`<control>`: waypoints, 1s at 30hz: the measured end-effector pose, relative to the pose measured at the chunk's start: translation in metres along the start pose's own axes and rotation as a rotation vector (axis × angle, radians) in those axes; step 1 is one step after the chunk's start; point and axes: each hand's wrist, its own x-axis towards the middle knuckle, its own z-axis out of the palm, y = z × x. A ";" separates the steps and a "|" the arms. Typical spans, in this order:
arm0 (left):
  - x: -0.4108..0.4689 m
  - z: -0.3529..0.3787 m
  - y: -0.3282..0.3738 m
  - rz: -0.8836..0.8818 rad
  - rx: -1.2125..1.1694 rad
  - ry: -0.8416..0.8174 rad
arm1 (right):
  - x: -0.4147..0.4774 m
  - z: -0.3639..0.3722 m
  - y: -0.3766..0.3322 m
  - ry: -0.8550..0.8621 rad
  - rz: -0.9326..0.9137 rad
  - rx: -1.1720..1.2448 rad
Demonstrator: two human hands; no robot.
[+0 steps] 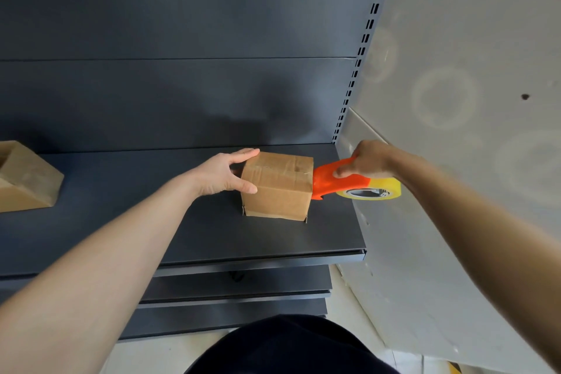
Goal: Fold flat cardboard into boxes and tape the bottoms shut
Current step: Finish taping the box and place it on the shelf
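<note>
On a dark grey metal shelf (151, 222) stands a small brown cardboard box (277, 185), flaps closed on top. The left hand (226, 174) grips its left end, thumb on the front face. The right hand (368, 161) holds an orange plastic tape dispenser (337, 181) carrying a yellow tape roll (379, 191), its nose apparently touching the box's right face. Another brown cardboard box (27, 179) sits far left.

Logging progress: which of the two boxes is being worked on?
The middle box: left hand grips it, right hand holds an orange tape dispenser at its right edge. The far-left box lies untouched.
</note>
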 end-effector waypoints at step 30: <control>-0.013 -0.002 -0.006 -0.001 -0.042 0.089 | 0.066 0.085 -0.030 0.257 -0.022 0.544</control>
